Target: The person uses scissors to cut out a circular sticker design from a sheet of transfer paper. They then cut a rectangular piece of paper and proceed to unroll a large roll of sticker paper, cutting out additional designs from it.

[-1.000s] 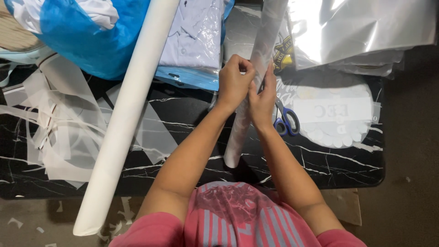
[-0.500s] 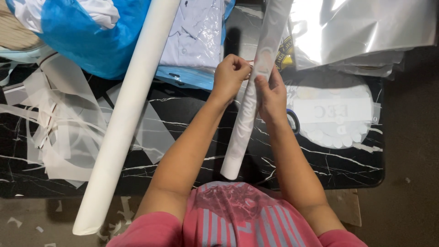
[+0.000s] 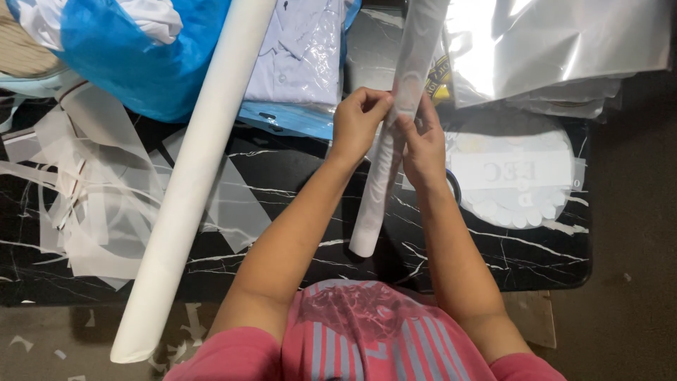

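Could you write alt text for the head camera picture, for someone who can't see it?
Seen from above, a person's left hand and right hand grip a thin translucent roll over a black marble table. A large white roll lies to its left, beside plastic scraps.

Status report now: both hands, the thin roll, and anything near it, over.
Left hand and right hand both pinch the thin translucent roll, tilted above the black marble table. Big white roll lies left, apart. Round white cutout lies right.
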